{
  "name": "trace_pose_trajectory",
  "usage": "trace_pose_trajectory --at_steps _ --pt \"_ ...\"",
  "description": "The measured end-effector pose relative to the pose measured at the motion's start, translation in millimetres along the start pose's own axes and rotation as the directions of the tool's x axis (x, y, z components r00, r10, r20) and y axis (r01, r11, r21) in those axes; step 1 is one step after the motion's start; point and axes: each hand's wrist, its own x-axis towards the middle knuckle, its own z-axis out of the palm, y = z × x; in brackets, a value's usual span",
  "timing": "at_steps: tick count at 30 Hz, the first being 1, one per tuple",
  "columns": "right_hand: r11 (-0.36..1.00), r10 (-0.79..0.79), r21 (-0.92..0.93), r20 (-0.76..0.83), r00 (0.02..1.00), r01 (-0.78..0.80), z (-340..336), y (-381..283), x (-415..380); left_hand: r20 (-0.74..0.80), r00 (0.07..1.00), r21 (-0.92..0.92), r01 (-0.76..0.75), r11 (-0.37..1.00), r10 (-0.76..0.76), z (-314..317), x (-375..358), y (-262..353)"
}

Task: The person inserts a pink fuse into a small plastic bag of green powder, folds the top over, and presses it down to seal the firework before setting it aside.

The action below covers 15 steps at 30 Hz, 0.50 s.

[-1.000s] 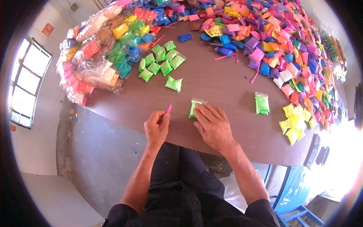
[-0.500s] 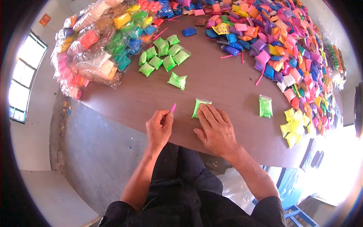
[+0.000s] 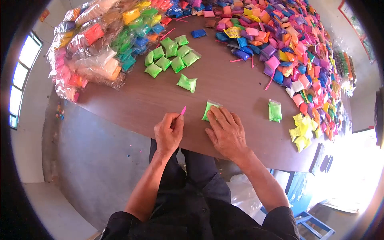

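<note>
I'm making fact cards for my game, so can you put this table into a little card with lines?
left hand: holds a small pink stick
right hand: flat on a green packet
far left: clear bags of colourful packets
far right: big pile of mixed packets
near the pile: yellow packets

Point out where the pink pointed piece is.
In the head view, the pink piece pokes up from the left hand, left of the green packet under the right hand.
</note>
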Motion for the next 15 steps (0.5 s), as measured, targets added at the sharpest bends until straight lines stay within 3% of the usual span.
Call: trace_pose_trajectory --at_steps 11,15 --pt "0.999 -0.022 0.036 -0.018 1.0 0.023 -1.7 7.0 15.8 0.01 0.998 -0.179 -0.053 0.982 0.056 -4.0 -2.3 -6.6" --pt "0.995 0.037 0.095 -0.045 0.998 -0.032 2.3 7.0 21.3 0.008 0.998 -0.214 -0.056 0.975 0.06 -8.2 -3.0 -5.2"
